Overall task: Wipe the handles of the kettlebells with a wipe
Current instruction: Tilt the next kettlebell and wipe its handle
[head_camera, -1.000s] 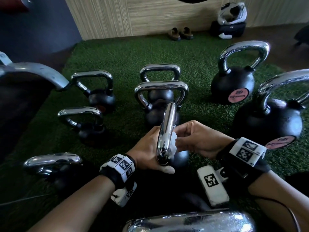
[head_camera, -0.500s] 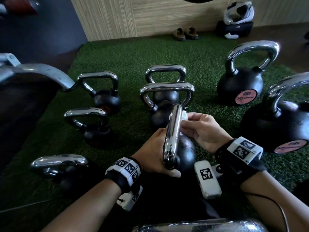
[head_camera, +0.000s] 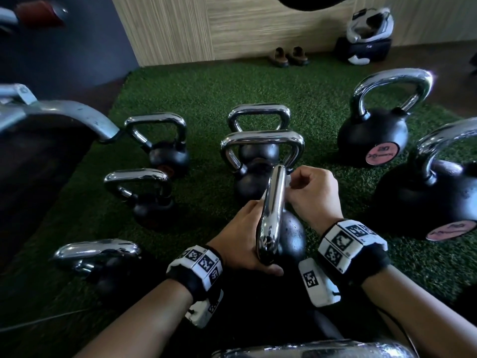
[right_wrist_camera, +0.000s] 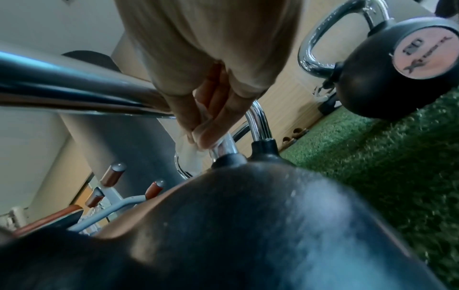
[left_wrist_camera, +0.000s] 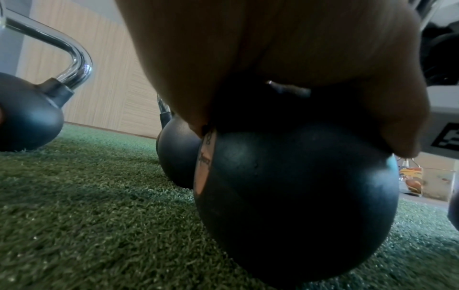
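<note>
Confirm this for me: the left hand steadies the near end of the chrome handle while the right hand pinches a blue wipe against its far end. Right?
Not quite: the wipe is white, not blue, as the right wrist view shows. The rest holds: the left hand steadies the chrome handle near end, and the right hand pinches the wipe against its far end.

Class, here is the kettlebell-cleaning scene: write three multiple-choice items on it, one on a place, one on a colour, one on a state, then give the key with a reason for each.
1. Where is the wipe?
A. on the turf
B. pressed to the far end of the held kettlebell's handle
C. on the shoes

2. What colour are the round labels on the two large kettlebells at right?
A. pink
B. yellow
C. blue

3. What is the left hand doing?
A. hanging idle
B. holding the wipe
C. gripping the handle's near end

Key: B, the right hand pinches the wipe against the handle; A, a pink label shows; C, the left hand wraps it.
</note>
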### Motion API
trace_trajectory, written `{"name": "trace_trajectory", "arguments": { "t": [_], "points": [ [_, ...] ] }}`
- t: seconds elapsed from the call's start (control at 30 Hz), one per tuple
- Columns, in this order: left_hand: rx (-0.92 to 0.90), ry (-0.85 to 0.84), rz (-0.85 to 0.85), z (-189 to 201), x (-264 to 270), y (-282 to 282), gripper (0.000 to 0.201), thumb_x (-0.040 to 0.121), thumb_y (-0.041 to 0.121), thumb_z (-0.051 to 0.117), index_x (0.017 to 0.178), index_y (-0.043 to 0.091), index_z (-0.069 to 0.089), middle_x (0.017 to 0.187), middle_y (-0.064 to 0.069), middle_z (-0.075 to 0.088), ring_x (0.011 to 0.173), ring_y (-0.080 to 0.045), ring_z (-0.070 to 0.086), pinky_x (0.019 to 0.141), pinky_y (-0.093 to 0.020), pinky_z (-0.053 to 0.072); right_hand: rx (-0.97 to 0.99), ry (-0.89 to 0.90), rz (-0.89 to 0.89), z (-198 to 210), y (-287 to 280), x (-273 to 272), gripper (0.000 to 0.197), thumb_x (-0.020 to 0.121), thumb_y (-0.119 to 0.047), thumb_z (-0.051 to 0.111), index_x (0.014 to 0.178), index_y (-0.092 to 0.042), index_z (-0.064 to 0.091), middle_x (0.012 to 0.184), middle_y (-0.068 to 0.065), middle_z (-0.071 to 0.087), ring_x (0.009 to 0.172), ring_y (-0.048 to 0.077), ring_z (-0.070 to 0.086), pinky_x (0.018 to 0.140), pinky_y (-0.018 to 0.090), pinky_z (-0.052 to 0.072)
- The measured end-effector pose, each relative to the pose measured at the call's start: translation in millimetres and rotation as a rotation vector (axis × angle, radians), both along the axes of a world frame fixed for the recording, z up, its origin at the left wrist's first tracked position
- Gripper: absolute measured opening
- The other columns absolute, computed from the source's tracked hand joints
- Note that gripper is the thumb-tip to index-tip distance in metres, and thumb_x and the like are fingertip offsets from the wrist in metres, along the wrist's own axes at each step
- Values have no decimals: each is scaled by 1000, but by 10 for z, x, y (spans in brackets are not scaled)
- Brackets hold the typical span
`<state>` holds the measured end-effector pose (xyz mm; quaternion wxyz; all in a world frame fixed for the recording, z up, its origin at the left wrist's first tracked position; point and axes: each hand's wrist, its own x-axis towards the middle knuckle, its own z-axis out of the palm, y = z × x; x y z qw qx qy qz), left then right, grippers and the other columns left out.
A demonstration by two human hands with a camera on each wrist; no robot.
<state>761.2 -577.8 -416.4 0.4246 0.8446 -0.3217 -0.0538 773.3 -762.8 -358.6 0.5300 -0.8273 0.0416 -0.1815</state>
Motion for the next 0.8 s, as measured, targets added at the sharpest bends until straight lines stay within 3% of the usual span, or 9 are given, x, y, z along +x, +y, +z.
{"name": "trace_trajectory", "arguments": {
  "t": [0.13,0.23,0.3,0.4,0.47,0.53,0.63,0.73,0.8],
  "points": [
    [34,-29,4,-5,-18,9,130,46,52,99,151,21,29,146,-1,45,141,-19,45,118,-44,39,-69,-40,21,-31,-31,14,20,68,-7,82,59,-8,65,55,4,63,48,2,44,47,10,36],
    [74,-84,19,3,-38,9,128,48,52,99,151,12,34,147,1,43,141,-21,44,118,-46,38,-173,-54,48,-89,21,-21,27,70,-8,78,55,-12,56,50,-5,54,46,3,40,49,10,36],
    [114,-79,34,16,-73,21,128,49,55,97,152,12,33,151,1,39,144,-20,41,119,-45,36,-237,1,80,-46,12,-33,28,71,-12,78,57,-10,54,51,-3,54,48,8,45,50,18,40],
    [222,-46,58,72,-122,33,135,49,53,98,157,13,29,161,1,28,151,-16,30,124,-35,28,-205,241,206,134,-145,-19,16,71,-7,80,78,-7,66,64,-1,70,55,16,71,59,34,61],
    [312,-2,11,134,-105,74,143,48,51,99,162,18,19,167,3,18,155,-14,19,126,-32,23,-162,229,220,206,-280,-22,28,75,-4,79,97,-19,72,76,1,77,62,19,75,66,40,65],
    [288,165,-64,272,-102,163,148,48,53,98,163,26,9,169,8,18,156,-9,16,128,-36,21,-231,116,191,256,-349,-7,38,82,-6,73,113,-28,74,84,1,76,71,18,74,71,30,62],
    [55,317,-29,573,-233,222,131,61,60,91,163,35,13,162,23,33,150,4,27,127,-33,21,-363,0,259,280,-326,106,48,85,2,64,121,-29,75,100,-1,64,82,6,60,69,2,42],
    [72,14,186,846,-472,46,101,67,57,88,153,36,40,145,22,53,133,7,48,114,-20,38,-461,-44,407,328,-280,196,56,76,1,63,121,-29,75,104,-1,62,90,7,60,80,-3,36],
    [115,-163,260,940,-554,-81,77,68,47,86,136,35,53,119,13,64,109,-5,63,94,-27,52,-528,-74,483,368,-263,219,52,73,-3,70,119,-26,76,110,-1,69,96,8,62,88,-1,38]
  ]
}}
